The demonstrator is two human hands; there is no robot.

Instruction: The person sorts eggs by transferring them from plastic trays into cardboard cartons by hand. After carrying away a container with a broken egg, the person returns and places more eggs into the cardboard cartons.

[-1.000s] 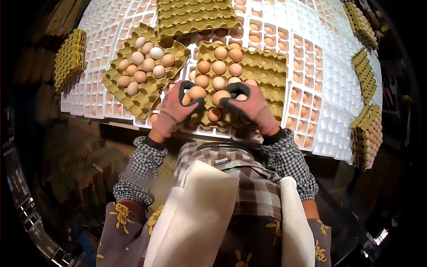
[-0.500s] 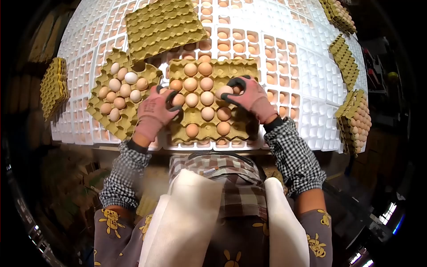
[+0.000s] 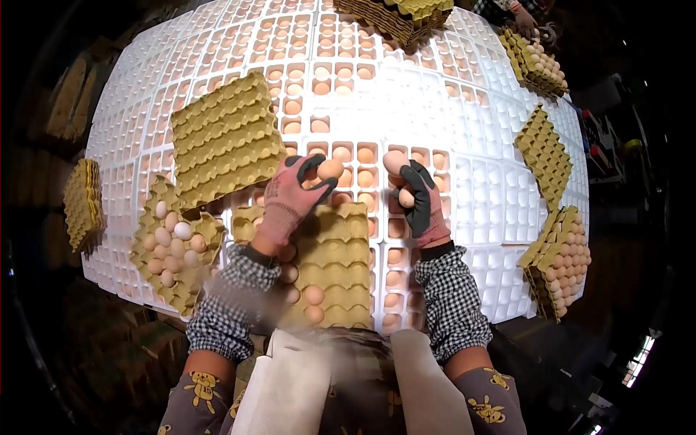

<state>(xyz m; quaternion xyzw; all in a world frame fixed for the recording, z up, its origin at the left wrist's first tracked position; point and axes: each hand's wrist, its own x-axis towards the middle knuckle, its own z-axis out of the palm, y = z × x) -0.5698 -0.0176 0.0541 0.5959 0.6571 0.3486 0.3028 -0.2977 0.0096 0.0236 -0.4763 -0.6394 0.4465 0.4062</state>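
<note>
My left hand (image 3: pixel 293 196), in a pink glove with dark fingertips, grips a brown egg (image 3: pixel 330 170) above the white foam egg cells. My right hand (image 3: pixel 426 206), gloved alike, is closed around a pale egg (image 3: pixel 395 161) at the fingertips and a second egg (image 3: pixel 407 197) lower down. Below my hands lies a yellow-brown pulp egg tray (image 3: pixel 337 254), with a few eggs (image 3: pixel 314 295) near its front and left side. My left forearm hides part of this tray. White foam trays (image 3: pixel 383 250) with eggs in many cells spread underneath.
Left of me a pulp tray (image 3: pixel 145 246) carries a cluster of eggs. Upside-down or bare pulp trays (image 3: pixel 228 141) lie behind it, with a tray stack (image 3: pixel 395 22) at the far edge. Egg-filled stacks (image 3: pixel 565 268) stand right. A co-worker's hand (image 3: pixel 523 20) shows top right.
Both hands have moved forward from the pulp tray to over the foam cells, carrying eggs. Fewer eggs show in the pulp tray. My view has shifted, showing more of the far table.
</note>
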